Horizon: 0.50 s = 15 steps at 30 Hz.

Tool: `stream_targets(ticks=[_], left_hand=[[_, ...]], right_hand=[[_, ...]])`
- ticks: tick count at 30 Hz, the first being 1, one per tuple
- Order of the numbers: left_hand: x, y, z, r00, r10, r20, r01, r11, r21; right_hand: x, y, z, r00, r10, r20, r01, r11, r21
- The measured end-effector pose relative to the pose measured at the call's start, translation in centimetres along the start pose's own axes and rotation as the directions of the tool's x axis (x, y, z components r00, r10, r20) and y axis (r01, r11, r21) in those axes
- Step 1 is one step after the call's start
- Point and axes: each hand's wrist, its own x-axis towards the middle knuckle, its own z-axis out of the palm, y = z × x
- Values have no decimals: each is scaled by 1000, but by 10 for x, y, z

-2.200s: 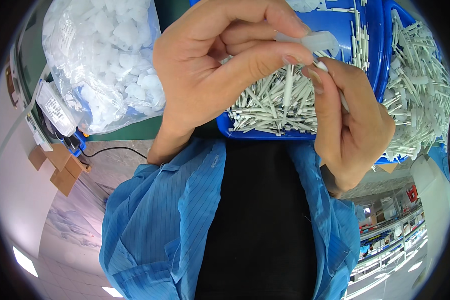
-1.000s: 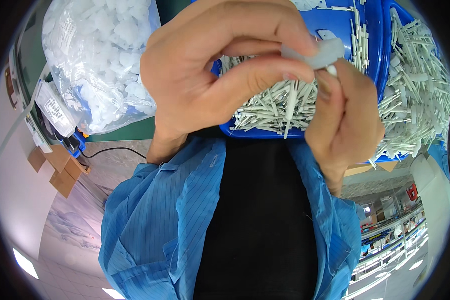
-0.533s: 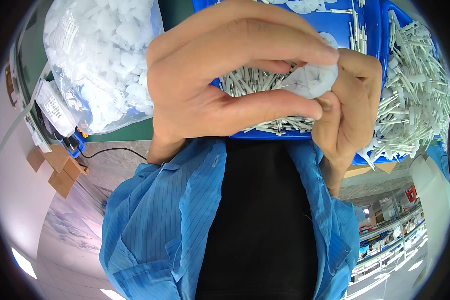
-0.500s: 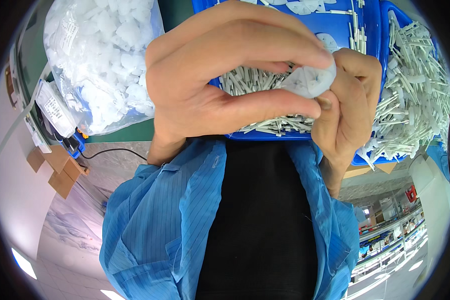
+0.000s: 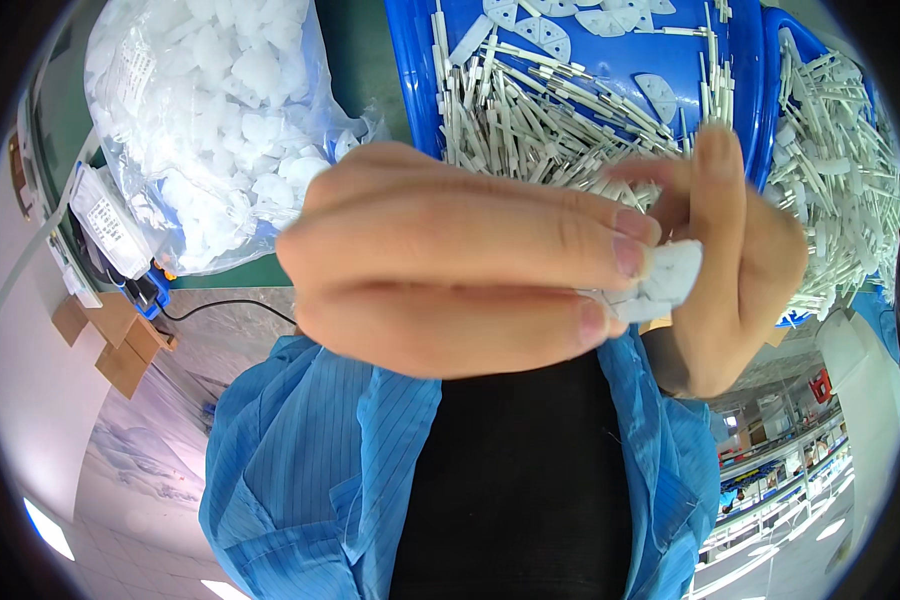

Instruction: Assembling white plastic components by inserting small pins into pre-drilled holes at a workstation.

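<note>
both hands (image 5: 450,270) pinch a white piece (image 5: 665,280) just beside the blue tray (image 5: 410,60).

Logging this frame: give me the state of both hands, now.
Left hand: closed, fingers pinching the small white plastic piece.
Right hand: closed on the same white plastic piece from the other side.
</note>
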Motion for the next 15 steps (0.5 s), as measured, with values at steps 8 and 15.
stream_targets(ticks=[8, 15], left_hand=[[-1, -2, -27, 774, -607, -177, 553, 786, -278], [10, -4, 2, 486, -817, -309, 626, 573, -529]], right_hand=[[50, 48, 44, 814, -578, 54, 476, 611, -633], [15, 25, 15, 947, -287, -146, 209, 893, -399]])
